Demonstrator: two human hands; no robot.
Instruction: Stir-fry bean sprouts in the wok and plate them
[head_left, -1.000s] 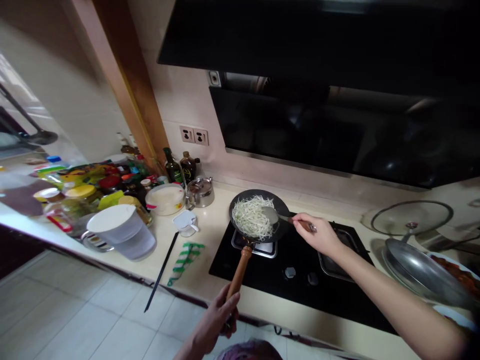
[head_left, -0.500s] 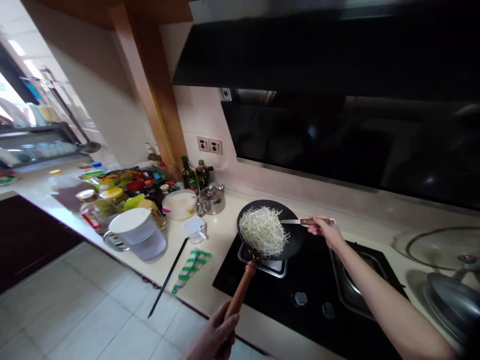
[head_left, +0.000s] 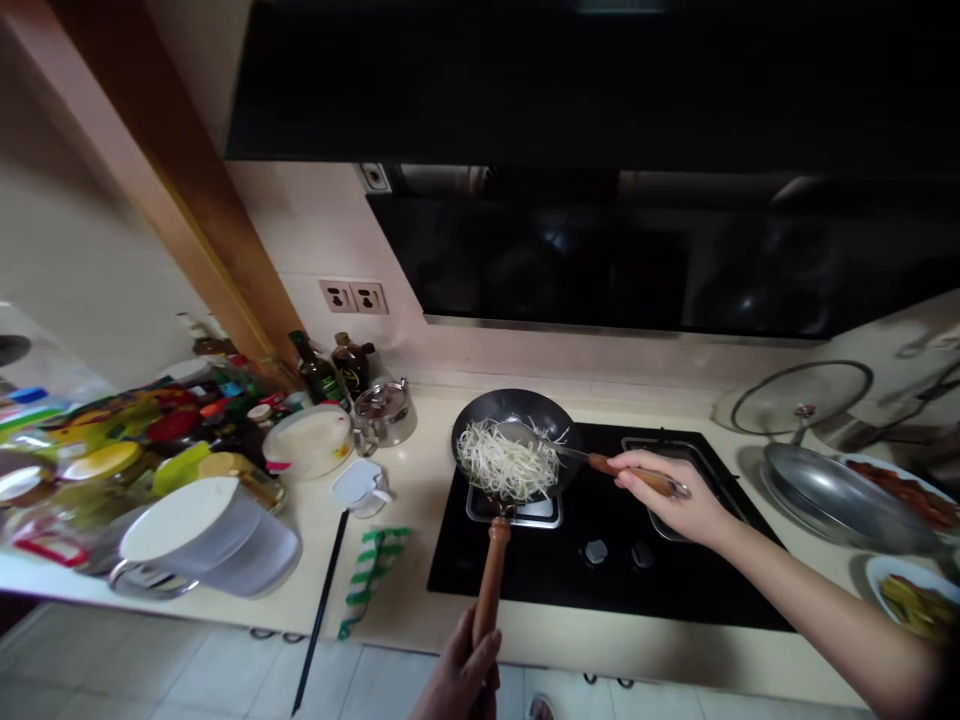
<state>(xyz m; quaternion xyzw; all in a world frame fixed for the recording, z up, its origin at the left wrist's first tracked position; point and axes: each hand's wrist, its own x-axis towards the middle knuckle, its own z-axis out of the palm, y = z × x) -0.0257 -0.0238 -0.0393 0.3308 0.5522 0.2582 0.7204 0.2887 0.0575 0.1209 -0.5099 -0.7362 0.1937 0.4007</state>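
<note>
My left hand (head_left: pixel 459 675) grips the wooden handle (head_left: pixel 491 585) of a dark, round-bottomed wok (head_left: pixel 517 408) at the bottom of the view. The wok sits tilted over the left burner of a black gas hob (head_left: pixel 600 590). Pale shredded bean sprouts or similar strips (head_left: pixel 506 462) lie in it. My right hand (head_left: pixel 667 495) holds a wood-handled metal spatula (head_left: pixel 570 450), whose blade rests among the strips at the wok's far side.
Left of the hob stand a white-lidded jug (head_left: pixel 199 535), a covered container (head_left: pixel 307 440), a small steel pot (head_left: pixel 382 415), bottles (head_left: pixel 319 375) and a long black chopstick (head_left: pixel 322 610). To the right lie a glass lid (head_left: pixel 799 398), a steel lid (head_left: pixel 840 500) and food plates (head_left: pixel 911 595).
The spatula blade has moved from the wok's right side into the strips, which have shifted. My right hand has moved nearer the wok, and the view has swung left.
</note>
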